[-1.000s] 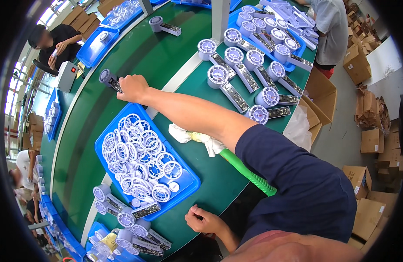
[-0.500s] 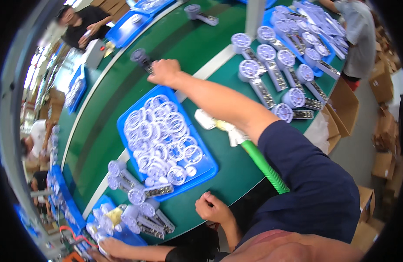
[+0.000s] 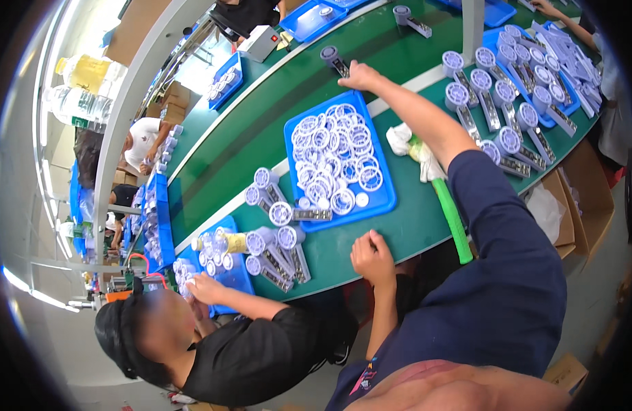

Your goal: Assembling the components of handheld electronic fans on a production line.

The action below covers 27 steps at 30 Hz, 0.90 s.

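Observation:
My right hand (image 3: 361, 75) reaches far across the green table, its fingers closed on the handle end of a lavender handheld-fan body (image 3: 334, 59) with a round head. The fan body lies at the dark strip of the belt. Close to the table's near edge, my left hand (image 3: 373, 257) is curled into a loose fist with nothing showing in it. Between my hands sits a blue tray (image 3: 388, 198) heaped with white and lavender rings (image 3: 333, 154). A green-handled tool (image 3: 453, 222), its head wrapped in whitish material, lies under my right forearm.
Several fan bodies with exposed circuit boards (image 3: 491, 103) stand to the right; more (image 3: 275, 257) lie left of the tray. A co-worker in black (image 3: 261, 353) works close on my left beside another blue tray (image 3: 237, 277). A pale post (image 3: 472, 27) rises at the far side.
The view has swung left, so the table sits further right and the co-worker at my left now shows. My right hand stays at the fan body's handle; my left hand remains curled.

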Available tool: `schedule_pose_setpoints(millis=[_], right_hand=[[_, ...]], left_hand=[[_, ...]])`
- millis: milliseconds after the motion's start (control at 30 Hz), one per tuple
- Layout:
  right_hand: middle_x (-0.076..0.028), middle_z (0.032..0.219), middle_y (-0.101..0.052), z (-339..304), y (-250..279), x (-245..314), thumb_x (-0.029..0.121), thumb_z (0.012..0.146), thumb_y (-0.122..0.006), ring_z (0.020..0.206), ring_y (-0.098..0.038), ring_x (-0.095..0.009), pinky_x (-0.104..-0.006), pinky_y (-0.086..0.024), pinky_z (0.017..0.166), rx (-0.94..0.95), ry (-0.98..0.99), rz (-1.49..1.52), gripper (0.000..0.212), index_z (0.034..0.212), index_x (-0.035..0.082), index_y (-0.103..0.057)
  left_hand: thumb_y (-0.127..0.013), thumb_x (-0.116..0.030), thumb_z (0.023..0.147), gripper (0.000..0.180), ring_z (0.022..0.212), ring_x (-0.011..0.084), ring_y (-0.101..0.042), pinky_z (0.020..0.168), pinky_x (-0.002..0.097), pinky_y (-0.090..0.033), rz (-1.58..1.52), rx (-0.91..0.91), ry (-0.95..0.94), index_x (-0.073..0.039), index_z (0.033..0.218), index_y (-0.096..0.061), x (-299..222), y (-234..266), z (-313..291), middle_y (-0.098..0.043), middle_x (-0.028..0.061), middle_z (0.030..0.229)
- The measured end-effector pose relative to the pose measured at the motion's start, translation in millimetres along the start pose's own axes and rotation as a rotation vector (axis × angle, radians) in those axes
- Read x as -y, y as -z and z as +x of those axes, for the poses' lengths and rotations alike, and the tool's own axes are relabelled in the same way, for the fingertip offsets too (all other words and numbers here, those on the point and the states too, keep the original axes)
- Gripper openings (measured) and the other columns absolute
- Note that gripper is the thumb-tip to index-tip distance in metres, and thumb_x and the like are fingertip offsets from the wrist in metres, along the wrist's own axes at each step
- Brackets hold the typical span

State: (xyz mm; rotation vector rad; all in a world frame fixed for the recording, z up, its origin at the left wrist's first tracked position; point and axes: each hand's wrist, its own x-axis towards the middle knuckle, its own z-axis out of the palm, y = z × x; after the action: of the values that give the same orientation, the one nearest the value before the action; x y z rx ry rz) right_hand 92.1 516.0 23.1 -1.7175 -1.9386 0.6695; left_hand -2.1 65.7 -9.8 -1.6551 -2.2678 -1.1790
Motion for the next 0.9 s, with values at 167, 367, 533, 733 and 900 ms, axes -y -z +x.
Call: schedule_pose_setpoints(millis=[167, 367, 533, 733, 900], right_hand=[[-0.028, 0.108, -0.059, -49.1, 34.9, 19.3, 0.04, 0.081, -0.069, 0.101, -0.061, -0.045, -0.0501, -0.05, 0.092, -0.299, 0.346, -0.087, 0.056, 0.115, -0.002, -0.053], [-0.024, 0.097, -0.065, -135.2, 130.2, 18.3, 0.047, 0.085, -0.061, 0.094, -0.065, -0.04, -0.0472, -0.051, 0.086, -0.293, 0.543, -0.145, 0.051, 0.105, 0.0, -0.065], [-0.027, 0.109, -0.067, -249.6, 221.6, -23.3, 0.043, 0.088, -0.06, 0.099, -0.067, -0.034, -0.0431, -0.051, 0.086, 0.003, 0.284, -0.354, 0.046, 0.11, 0.003, -0.069], [-0.016, 0.09, -0.063, -379.4, 208.6, -117.7, 0.019, 0.089, -0.063, 0.082, -0.063, -0.031, -0.0388, -0.05, 0.073, -0.241, 0.26, -0.221, 0.021, 0.096, -0.001, -0.062], [-0.016, 0.113, -0.059, -428.1, 149.0, -147.1, 0.019, 0.086, -0.069, 0.104, -0.058, -0.035, -0.0413, -0.047, 0.091, -0.554, 0.207, -0.268, 0.034, 0.115, 0.002, -0.06]], left_hand=[[-0.06, -0.016, 0.092, 0.015, 0.074, 0.0305, -0.059, 0.067, 0.0432, -0.044, 0.013, 0.02, -0.017, -0.005, 0.082, -0.064, 5.8, -3.0, -0.5, -0.062, 0.0096, 0.078], [-0.061, -0.017, 0.091, 0.015, 0.074, 0.029, -0.059, 0.069, 0.0423, -0.044, -0.006, -0.016, -0.053, -0.004, 0.083, -0.065, 7.0, -5.7, 1.8, -0.063, 0.0077, 0.08], [-0.06, -0.015, 0.09, 0.015, 0.072, 0.0275, -0.059, 0.067, 0.0415, -0.044, -0.039, -0.021, -0.048, -0.004, 0.082, -0.065, 5.8, -3.9, -3.8, -0.063, 0.0071, 0.078], [-0.06, -0.015, 0.09, 0.015, 0.073, 0.0284, -0.059, 0.068, 0.0419, -0.044, -0.038, -0.029, -0.045, -0.004, 0.083, -0.065, 6.1, 0.7, -4.3, -0.063, 0.0074, 0.079], [-0.06, -0.017, 0.091, 0.016, 0.073, 0.0309, -0.06, 0.069, 0.0437, -0.046, -0.064, -0.041, -0.071, -0.004, 0.082, -0.064, 11.6, 3.9, -1.1, -0.063, 0.0094, 0.077]])
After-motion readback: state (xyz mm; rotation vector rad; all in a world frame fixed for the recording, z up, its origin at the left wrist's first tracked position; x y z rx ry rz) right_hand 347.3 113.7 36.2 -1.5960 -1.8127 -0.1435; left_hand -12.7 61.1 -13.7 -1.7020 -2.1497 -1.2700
